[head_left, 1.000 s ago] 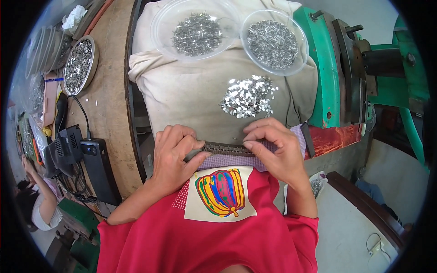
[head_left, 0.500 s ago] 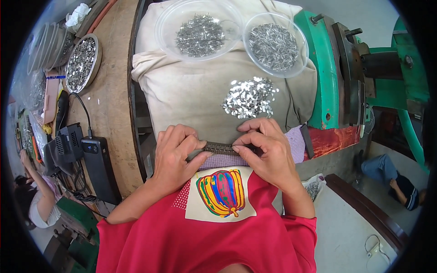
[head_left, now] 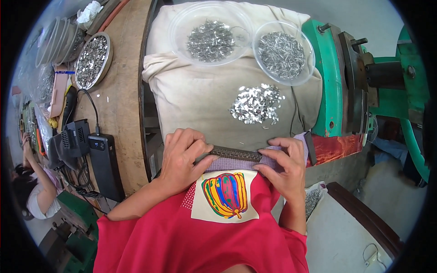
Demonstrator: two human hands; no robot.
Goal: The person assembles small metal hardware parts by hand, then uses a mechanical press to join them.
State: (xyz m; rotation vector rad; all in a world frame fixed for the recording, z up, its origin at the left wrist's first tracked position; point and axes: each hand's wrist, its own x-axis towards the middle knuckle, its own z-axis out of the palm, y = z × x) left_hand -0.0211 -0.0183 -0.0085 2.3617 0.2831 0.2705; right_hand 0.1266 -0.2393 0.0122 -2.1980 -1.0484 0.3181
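Note:
A narrow dark metal bar (head_left: 237, 154) with a row of small slots or teeth lies crosswise between my hands, over a purple checked cloth. My left hand (head_left: 184, 159) is closed on its left end, thumb on the near side and fingers on the far side. At the other end, my right hand (head_left: 287, 166) holds the bar between bent fingers and a thumb along the near edge; part of that grip is hidden. Just beyond the bar, a loose pile of small shiny metal pieces (head_left: 256, 103) lies on a beige cloth (head_left: 191, 100).
Two clear plastic bowls of small metal parts, a larger bowl (head_left: 175, 48) and a smaller bowl (head_left: 309, 68), stand behind the pile. A green machine (head_left: 327, 91) borders the right. On the left wooden table (head_left: 120, 86) are a metal-filled dish (head_left: 109, 57) and a black power bank (head_left: 105, 168).
My right hand has shifted right and its thumb and fingers have spread wider, baring more of the slotted bar. The view has shifted slightly.

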